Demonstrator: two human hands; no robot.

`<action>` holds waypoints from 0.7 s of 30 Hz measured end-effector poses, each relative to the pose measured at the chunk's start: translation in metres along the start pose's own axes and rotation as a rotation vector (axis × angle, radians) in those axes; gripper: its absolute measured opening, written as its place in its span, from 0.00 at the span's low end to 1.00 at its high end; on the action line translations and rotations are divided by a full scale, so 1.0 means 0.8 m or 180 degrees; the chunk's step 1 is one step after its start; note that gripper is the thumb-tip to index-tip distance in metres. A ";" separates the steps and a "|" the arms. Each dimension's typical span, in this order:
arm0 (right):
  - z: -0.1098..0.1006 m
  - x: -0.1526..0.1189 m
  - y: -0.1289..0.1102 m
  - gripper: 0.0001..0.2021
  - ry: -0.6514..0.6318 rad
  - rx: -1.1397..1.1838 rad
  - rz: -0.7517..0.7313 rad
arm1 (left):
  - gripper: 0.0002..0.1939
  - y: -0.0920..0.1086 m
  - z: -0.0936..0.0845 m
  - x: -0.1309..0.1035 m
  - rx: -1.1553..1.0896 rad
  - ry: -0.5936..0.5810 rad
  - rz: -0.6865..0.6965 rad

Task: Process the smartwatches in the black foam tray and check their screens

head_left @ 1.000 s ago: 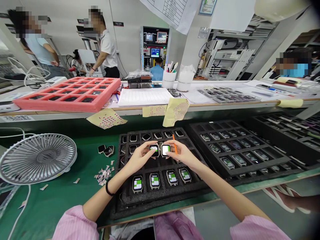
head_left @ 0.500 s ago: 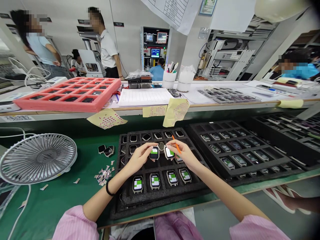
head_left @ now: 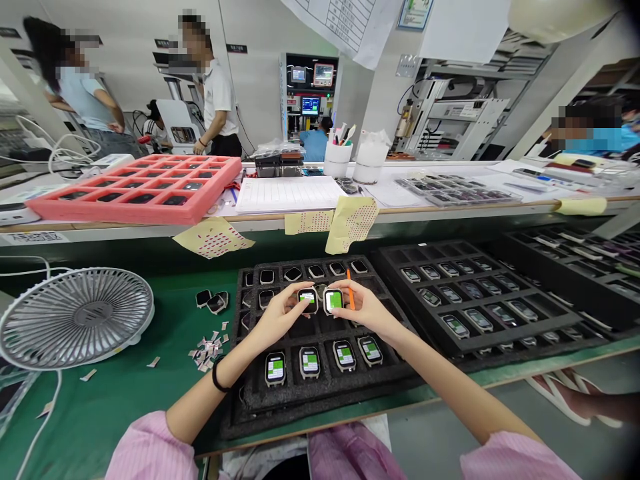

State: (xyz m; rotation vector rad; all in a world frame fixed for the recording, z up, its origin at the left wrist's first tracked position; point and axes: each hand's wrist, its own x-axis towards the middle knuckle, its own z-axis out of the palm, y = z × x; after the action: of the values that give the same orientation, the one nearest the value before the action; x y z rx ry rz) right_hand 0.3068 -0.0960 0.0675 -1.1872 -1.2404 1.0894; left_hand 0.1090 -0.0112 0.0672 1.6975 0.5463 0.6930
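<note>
While the left hand (head_left: 284, 309) has its fingers closed round the left watch (head_left: 307, 293), thumb over the lit screen, the right hand (head_left: 369, 309) pinches the right watch (head_left: 332, 297), its thumb at the lower part of a white and green display. An orange stick (head_left: 350, 283) is also in the right hand, its tip pointing up. Both watches are held side by side above the middle of a foam tray (head_left: 323, 392), screens facing the wearer. In the tray's front row sit four lit watches (head_left: 310, 361), and dark ones (head_left: 316, 271) fill the back row. Left of the tray, on the green table (head_left: 165, 390), lie two loose watches (head_left: 217, 302), a heap of scraps (head_left: 209, 349) and, farther left, a fan (head_left: 93, 313). Another tray (head_left: 505, 341) with watches stands just to the right.
</note>
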 end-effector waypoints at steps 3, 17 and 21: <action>0.001 0.000 -0.002 0.21 -0.0022 -0.0017 -0.0057 | 0.21 0.002 0.000 0.000 0.0038 0.0055 -0.0038; 0.012 0.002 -0.013 0.15 0.0635 0.0063 0.0237 | 0.24 0.007 0.000 -0.004 0.0212 -0.0119 -0.0126; 0.010 0.001 -0.011 0.17 0.0494 -0.0034 0.0123 | 0.28 0.003 -0.002 -0.003 0.0310 -0.0142 -0.0061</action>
State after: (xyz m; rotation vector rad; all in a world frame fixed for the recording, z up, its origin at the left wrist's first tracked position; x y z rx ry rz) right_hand 0.2985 -0.0958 0.0762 -1.2835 -1.1089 0.9999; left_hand 0.1062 -0.0127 0.0697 1.7919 0.5722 0.6219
